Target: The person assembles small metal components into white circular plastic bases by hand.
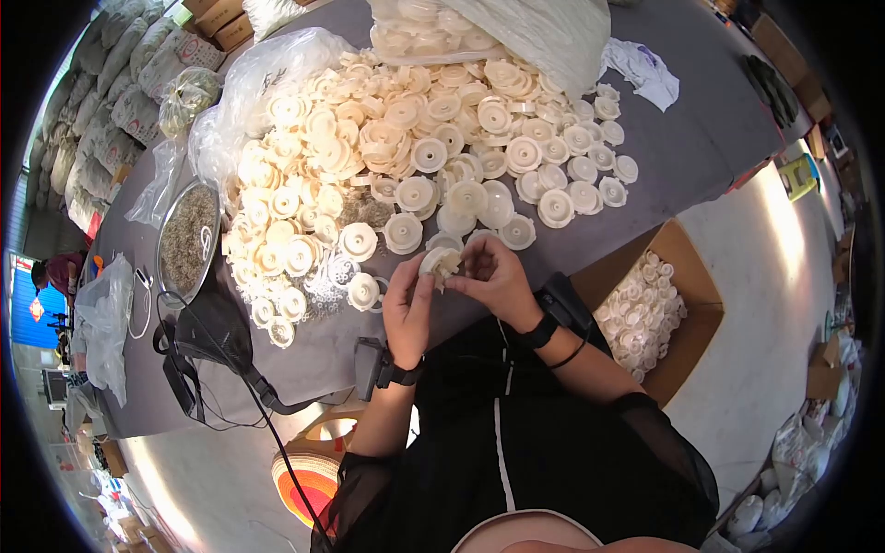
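Close to the table's front edge, my left hand (407,311) grips a cream-coloured round plastic part (441,262) between thumb and fingers. My right hand (499,282) is closed, its thumb and fingers pinched at the right side of the same part; whether a smaller piece sits in them is hidden. Just beyond my hands spreads a large heap of similar round plastic parts (403,112), stepped discs with a centre hole. Left of my left hand lies a small pile of clear rings (330,278). Both wrists carry black strapped devices.
At the left stands a metal tray (189,241) of small pieces, beside a black bag (214,334) with cables. Plastic sacks (544,37) lie at the back, near a white cloth (643,74). A cardboard box (693,276) of white parts stands on the floor at right.
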Demonstrator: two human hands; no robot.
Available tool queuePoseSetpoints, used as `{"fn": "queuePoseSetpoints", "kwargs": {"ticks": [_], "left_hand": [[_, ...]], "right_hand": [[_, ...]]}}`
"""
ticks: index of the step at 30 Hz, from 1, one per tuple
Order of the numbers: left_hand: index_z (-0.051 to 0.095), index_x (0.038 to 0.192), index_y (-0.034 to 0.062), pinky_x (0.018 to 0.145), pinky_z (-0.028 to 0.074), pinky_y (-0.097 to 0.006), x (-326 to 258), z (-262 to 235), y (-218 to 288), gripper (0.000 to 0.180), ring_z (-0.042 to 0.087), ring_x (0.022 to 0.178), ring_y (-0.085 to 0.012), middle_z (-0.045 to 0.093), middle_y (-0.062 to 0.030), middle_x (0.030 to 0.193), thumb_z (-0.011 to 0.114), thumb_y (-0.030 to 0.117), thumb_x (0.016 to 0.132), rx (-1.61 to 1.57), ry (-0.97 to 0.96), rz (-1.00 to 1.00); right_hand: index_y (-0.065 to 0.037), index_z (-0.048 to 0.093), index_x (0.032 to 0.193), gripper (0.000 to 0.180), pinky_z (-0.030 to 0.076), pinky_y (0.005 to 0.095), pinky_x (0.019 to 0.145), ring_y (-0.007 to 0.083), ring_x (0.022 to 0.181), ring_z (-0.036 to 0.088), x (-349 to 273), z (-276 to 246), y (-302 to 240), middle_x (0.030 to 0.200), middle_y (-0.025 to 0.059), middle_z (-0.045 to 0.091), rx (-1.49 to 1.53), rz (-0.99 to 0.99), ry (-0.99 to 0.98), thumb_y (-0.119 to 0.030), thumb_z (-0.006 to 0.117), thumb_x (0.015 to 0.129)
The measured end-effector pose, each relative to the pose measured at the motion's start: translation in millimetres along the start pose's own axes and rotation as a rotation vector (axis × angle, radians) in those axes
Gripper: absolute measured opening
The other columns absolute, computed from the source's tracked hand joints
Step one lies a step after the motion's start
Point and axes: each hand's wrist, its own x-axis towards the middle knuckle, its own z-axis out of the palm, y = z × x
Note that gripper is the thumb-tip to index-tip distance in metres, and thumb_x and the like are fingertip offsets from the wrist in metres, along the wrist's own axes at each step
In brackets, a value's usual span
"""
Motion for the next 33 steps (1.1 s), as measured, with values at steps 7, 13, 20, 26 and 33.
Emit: {"fn": "queuePoseSetpoints", "kwargs": {"ticks": [7,13,20,26,33], "left_hand": [[0.056,0.11,-0.0014,0.077,0.039,-0.022,0.3,-7.2,-8.4,0.025,0.051,0.087,-0.0119,0.055,-0.0048,0.097,0.05,0.011,0.089,-0.083,-0.077,-0.012],[0.056,0.113,-0.0005,0.076,0.038,-0.022,-4.8,-4.3,-2.4,0.028,0.05,0.086,-0.0114,0.052,-0.0033,0.095,0.051,0.013,0.089,-0.122,-0.122,-0.042],[0.055,0.114,-0.0004,0.072,0.046,-0.021,-7.0,-1.4,-6.1,0.031,0.053,0.092,-0.0093,0.054,-0.0029,0.097,0.048,0.019,0.091,-0.472,-0.057,-0.266],[0.056,0.113,-0.0008,0.074,0.038,-0.021,-7.2,-0.9,-1.1,0.029,0.047,0.082,-0.0106,0.052,-0.0033,0.09,0.049,0.015,0.09,-0.104,-0.07,-0.069],[0.056,0.111,-0.0017,0.07,0.04,-0.022,-12.2,-20.0,-0.5,0.027,0.05,0.077,-0.0118,0.053,-0.0051,0.089,0.047,0.011,0.09,-0.073,-0.046,0.004]], "right_hand": [[0.0,0.053,0.103,0.041,0.048,0.0222,0.071,0.0098,0.084,0.056,9.9,-4.6,-15.3,0.095,0.0035,0.057,-0.047,0.109,-0.11,-0.008,0.074,0.07],[-0.001,0.053,0.105,0.039,0.047,0.0253,0.078,0.0111,0.09,0.056,9.0,-12.8,-4.4,0.099,0.0037,0.057,0.018,0.119,-0.164,-0.007,0.073,0.072],[-0.001,0.053,0.106,0.036,0.047,0.0247,0.078,0.0107,0.09,0.056,9.8,-12.6,-3.6,0.098,0.003,0.057,0.092,0.18,-0.214,-0.006,0.07,0.074],[-0.002,0.054,0.1,0.028,0.046,0.0224,0.076,0.0087,0.086,0.055,9.4,-8.1,9.6,0.094,0.0029,0.058,0.004,0.043,-0.152,-0.006,0.068,0.077],[-0.003,0.055,0.092,0.025,0.046,0.0226,0.071,0.0067,0.081,0.055,1.0,6.0,5.2,0.086,0.0018,0.059,-0.017,-0.055,-0.133,-0.012,0.071,0.075]]}}
